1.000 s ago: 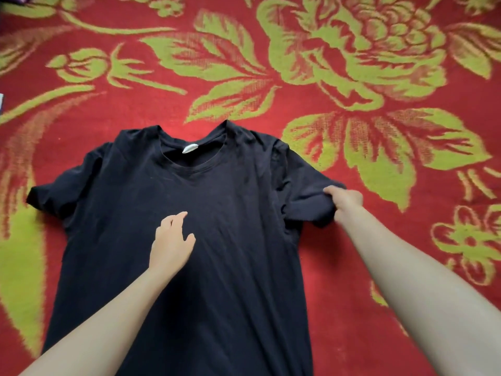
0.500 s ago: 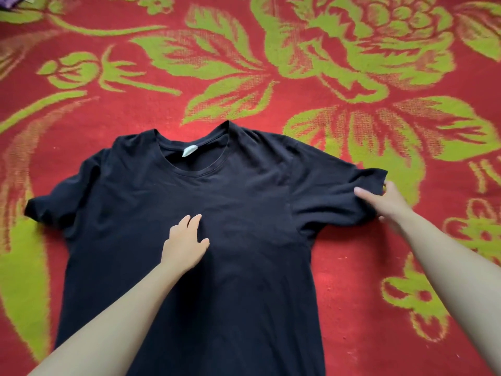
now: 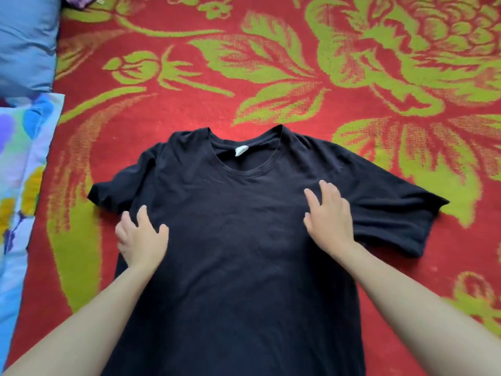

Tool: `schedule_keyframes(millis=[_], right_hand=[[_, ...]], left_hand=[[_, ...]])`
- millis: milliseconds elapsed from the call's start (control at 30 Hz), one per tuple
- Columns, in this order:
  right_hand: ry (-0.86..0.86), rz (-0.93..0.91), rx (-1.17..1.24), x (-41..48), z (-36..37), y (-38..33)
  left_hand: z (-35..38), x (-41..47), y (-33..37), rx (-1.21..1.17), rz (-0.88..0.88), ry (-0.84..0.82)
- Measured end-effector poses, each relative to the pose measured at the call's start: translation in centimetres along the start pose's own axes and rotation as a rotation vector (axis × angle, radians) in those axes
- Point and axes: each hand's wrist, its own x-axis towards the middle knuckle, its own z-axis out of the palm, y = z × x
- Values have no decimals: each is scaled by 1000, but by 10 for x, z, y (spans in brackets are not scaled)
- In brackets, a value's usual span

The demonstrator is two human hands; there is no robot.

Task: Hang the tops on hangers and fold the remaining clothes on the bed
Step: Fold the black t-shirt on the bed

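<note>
Head view: one black T-shirt [image 3: 244,267], short-sleeved and round-necked, lay flat and front up on the bed [image 3: 271,104], with its collar pointing away from the person and its hem running out of the bottom of the frame. The bed cover was red with large yellow-green flowers and leaves. A white label [image 3: 241,150] showed inside the back of the collar. The left-side sleeve [image 3: 113,192] lay partly bunched, its cuff toward the left edge of the bed. The right-side sleeve [image 3: 401,213] lay spread outward with a few creases. The left hand [image 3: 142,240] was palm down with fingers spread and slightly bent, resting on the shirt's left side just below that sleeve, its outer fingers at the garment's edge; it gripped nothing. The right hand [image 3: 329,221] was palm down with fingers straight and spread, laid flat on the chest to the right of the collar, near the sleeve seam; it held nothing. Both forearms were bare and entered from the bottom corners. Other items: a blue pillow [image 3: 24,42] lay in the top left corner. Below it, along the left edge, was a pale sheet [image 3: 19,158] printed with blue, yellow and purple patches. A scrap of purple cloth [image 3: 81,0] lay at the top edge beside the pillow, mostly cut off. All three lay well apart from the T-shirt.
</note>
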Motion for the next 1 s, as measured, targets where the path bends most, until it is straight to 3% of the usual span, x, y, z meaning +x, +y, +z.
schedule_keyframes(millis=[133,233,467,633,733,800,900,967,1000], right_hand=[[-239,-217,-13,3,18,-84],[-544,-156,-6,6,30,-111],[-742,-90,-21,21,21,-116],[-784,-53,-8,23,22,-117],[-799,-44,-18,23,22,-118],[-803,-38,-28,23,22,-118],[-811,-40,-53,21,23,-119],[-811,-44,-63,21,23,-120],[-812,-43,-67,21,23,-120]], left_hand=[[-22,39,-45,-218,-208,12],[-30,69,-79,-465,-271,-87],[-44,111,-83,-758,-297,-253],[-48,143,-62,-1052,-482,-339],[-53,149,-45,-1078,-561,-448],[-58,144,-33,-934,-311,-438],[-68,123,-20,-445,255,-257],[-72,116,-18,-358,413,-79],[-75,123,-19,-390,377,-9]])
